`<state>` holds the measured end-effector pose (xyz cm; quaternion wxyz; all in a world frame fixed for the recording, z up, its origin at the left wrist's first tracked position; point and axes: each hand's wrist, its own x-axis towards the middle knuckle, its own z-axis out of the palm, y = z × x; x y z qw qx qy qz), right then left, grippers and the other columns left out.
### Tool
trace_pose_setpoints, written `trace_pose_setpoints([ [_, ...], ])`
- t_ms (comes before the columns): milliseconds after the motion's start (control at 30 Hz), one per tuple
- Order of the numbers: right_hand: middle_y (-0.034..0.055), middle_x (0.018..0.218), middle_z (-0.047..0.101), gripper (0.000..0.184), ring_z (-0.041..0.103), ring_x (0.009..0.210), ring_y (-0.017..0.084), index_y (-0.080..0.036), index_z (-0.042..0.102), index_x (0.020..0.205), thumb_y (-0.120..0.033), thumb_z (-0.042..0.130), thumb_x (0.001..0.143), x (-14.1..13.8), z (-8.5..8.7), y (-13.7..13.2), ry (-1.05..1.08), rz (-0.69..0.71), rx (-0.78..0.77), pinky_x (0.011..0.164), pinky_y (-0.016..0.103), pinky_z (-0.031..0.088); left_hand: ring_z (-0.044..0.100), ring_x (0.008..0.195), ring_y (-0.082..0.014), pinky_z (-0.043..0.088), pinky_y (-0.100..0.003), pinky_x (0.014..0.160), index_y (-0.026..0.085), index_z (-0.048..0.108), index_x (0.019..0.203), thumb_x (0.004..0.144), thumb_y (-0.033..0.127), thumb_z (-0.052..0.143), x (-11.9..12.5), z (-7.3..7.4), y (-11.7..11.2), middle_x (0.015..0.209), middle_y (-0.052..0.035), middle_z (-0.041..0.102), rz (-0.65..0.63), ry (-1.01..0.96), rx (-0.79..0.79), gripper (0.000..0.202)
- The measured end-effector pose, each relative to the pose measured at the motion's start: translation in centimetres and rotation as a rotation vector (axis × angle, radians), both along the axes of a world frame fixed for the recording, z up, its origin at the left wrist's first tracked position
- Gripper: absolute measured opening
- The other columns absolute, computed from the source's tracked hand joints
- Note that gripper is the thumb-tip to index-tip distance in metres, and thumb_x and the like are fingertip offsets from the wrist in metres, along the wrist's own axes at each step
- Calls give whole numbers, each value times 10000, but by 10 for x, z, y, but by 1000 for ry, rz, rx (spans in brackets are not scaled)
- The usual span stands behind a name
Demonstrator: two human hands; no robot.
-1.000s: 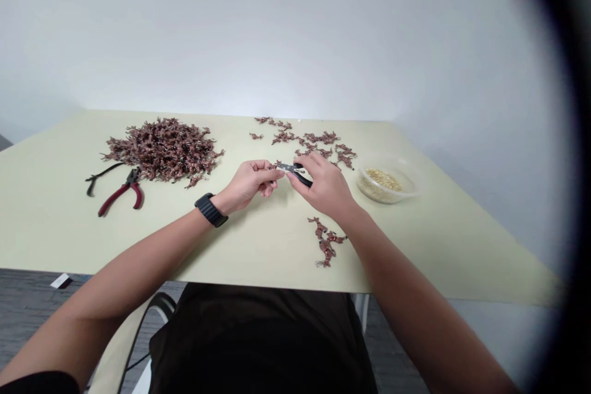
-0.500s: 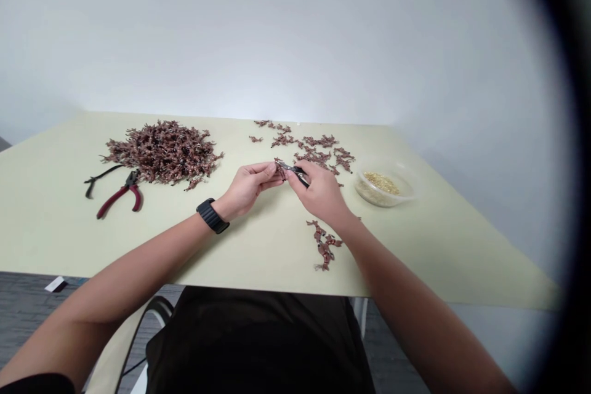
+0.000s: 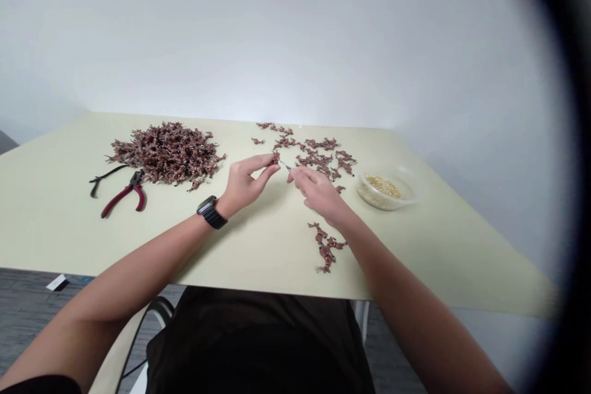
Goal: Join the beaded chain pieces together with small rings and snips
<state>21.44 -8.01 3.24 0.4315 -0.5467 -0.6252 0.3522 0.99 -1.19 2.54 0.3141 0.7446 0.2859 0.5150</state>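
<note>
My left hand (image 3: 245,186) is pinched around a small brown figurine (image 3: 276,156), of which only a bit shows above the fingertips. My right hand (image 3: 319,192) is closed on pliers (image 3: 285,164); the thin metal jaws point left and reach the figurine, while the dark handles are mostly covered by my palm. Just beyond and to the right of both hands, similar brown figurines (image 3: 318,160) lie scattered. A separate small group of figurines (image 3: 325,252) rests nearer to me, beside my right forearm.
On the left of the pale yellow table (image 3: 258,246) is a large heap of brown figurines (image 3: 170,154). Red-handled pliers (image 3: 122,197) and a black strip-like piece (image 3: 98,183) lie before it. At right stands a clear bowl (image 3: 409,194) holding small gold pieces (image 3: 384,186).
My right hand has turned, so the pliers' dark handles are now hidden in it and the jaws show. My left hand has drawn slightly left, widening the gap between the hands.
</note>
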Motion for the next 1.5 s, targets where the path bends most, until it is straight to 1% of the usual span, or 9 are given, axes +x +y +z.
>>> trace_pose_setpoints([
  [133, 41, 883, 664, 324, 582, 802, 214, -251, 670, 1000, -546, 535, 995, 7, -3, 4, -331, -179, 315, 749, 349, 454, 752, 989, -241, 603, -427, 993, 162, 823, 1123, 907, 515, 758, 6, -2, -2, 1090, -108, 800, -142, -115, -260, 418],
  [267, 76, 994, 679, 291, 613, 890, 241, -248, 669, 1104, -486, 535, 1006, 13, -5, 4, -468, -162, 420, 815, 367, 462, 730, 913, -194, 606, -375, 953, 153, 833, 1046, 913, 514, 752, 5, 1, -2, 995, -95, 792, -236, -104, -317, 394],
  [567, 100, 1067, 686, 316, 629, 943, 264, -252, 662, 1161, -496, 524, 1015, 19, -5, 6, -545, -142, 438, 846, 379, 464, 724, 905, -204, 616, -375, 925, 134, 803, 867, 888, 554, 762, 5, 6, -6, 948, -114, 776, -300, -93, -406, 422],
  [833, 101, 1066, 680, 332, 634, 949, 259, -241, 672, 1185, -495, 532, 1022, 22, -3, 3, -572, -128, 451, 839, 369, 469, 717, 898, -195, 611, -361, 902, 129, 824, 968, 920, 525, 744, 2, -1, 0, 1009, -138, 774, -368, -132, -463, 407],
  [1033, 96, 1056, 690, 327, 628, 917, 242, -222, 683, 1160, -485, 552, 1016, 23, -5, 5, -544, -110, 489, 828, 354, 452, 719, 905, -202, 615, -389, 917, 120, 827, 942, 919, 523, 747, 3, 0, -2, 1019, -140, 778, -398, -131, -473, 412],
  [1133, 62, 943, 682, 317, 597, 827, 211, -216, 693, 1076, -495, 552, 1017, 20, -3, 4, -498, -112, 438, 768, 334, 424, 732, 923, -216, 616, -425, 951, 126, 842, 1010, 899, 526, 769, 5, 0, -4, 1013, -134, 793, -350, -136, -455, 422],
  [1233, 10, 784, 625, 348, 542, 726, 178, -224, 692, 1006, -530, 528, 1025, 15, -2, 4, -360, -80, 277, 694, 313, 387, 752, 971, -242, 605, -461, 1001, 155, 844, 1096, 878, 506, 798, 6, -2, -5, 1055, -121, 808, -262, -128, -385, 416],
  [1367, -5, 803, 606, 408, 508, 728, 158, -226, 681, 960, -590, 508, 1022, 10, -1, 2, -122, 22, 107, 689, 299, 388, 761, 1037, -276, 589, -475, 1034, 183, 841, 1133, 863, 478, 820, 6, -6, -4, 1120, -120, 807, -154, -94, -278, 400],
  [1500, -14, 771, 555, 464, 436, 665, 139, -225, 657, 909, -659, 515, 993, 11, -1, 2, -12, 28, -10, 632, 287, 367, 758, 1072, -293, 584, -481, 1041, 174, 840, 1134, 865, 473, 816, 6, -7, -3, 1144, -128, 801, -94, -56, -233, 403],
])
